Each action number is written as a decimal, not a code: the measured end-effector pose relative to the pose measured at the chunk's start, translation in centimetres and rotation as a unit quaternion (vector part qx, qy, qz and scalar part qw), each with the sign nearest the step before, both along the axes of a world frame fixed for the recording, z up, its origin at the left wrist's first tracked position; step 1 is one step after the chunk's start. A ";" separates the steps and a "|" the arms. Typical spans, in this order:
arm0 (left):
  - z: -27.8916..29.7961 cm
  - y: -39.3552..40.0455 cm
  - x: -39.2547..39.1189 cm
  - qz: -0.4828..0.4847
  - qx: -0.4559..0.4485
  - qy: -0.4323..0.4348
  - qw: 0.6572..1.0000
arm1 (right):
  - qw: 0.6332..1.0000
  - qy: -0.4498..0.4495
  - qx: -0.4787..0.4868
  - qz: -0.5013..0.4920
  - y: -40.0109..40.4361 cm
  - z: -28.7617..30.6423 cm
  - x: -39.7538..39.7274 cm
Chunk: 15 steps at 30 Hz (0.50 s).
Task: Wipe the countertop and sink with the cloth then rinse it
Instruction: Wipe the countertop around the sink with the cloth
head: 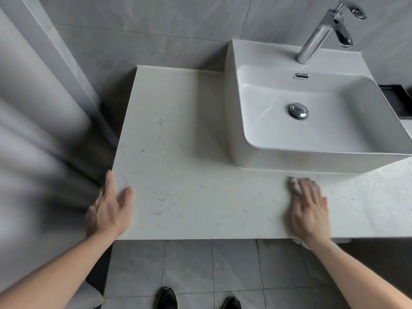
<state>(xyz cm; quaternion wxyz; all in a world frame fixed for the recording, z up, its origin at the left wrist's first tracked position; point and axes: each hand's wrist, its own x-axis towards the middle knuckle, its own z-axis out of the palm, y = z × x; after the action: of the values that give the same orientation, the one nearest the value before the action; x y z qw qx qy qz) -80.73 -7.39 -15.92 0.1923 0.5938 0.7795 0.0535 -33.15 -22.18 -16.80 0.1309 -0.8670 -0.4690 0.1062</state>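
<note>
A pale marble countertop point(189, 152) fills the middle of the view. On its right side stands a white rectangular basin sink point(263, 90) with a chrome drain plug point(298, 110). My right hand point(310, 210) lies flat on the counter just in front of the sink, pressing down a small grey-white cloth point(293, 185) that peeks out past the fingertips. My left hand point(109, 208) rests on the counter's front left corner, fingers spread, holding nothing. Most of the cloth is hidden under my palm.
A chrome faucet point(316, 39) rises behind the basin, with an overflow slot point(301, 76) below it. Grey tiled walls stand behind and to the left. A dark recess point(396, 99) sits right of the sink. Two dark shoes point(167, 297) show on the tiled floor.
</note>
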 end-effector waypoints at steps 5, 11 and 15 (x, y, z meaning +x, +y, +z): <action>0.0 0.1 -0.1 0.002 -0.002 -0.016 1.000 | 0.994 0.028 0.007 -0.107 -0.4 0.8 0.6; 0.2 0.3 -0.4 0.008 -0.006 -0.057 0.998 | 0.985 0.085 0.024 0.150 3.6 0.3 -16.0; -0.1 0.8 -0.8 0.051 -0.002 -0.100 0.994 | 0.953 0.081 0.014 0.292 6.2 0.7 -28.1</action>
<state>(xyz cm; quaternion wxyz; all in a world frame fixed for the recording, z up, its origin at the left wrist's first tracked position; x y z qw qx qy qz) -81.56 -6.60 -16.03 0.2676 0.5446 0.7856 0.1211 -61.21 -16.00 -16.05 0.1440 -0.6789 -0.6907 0.2030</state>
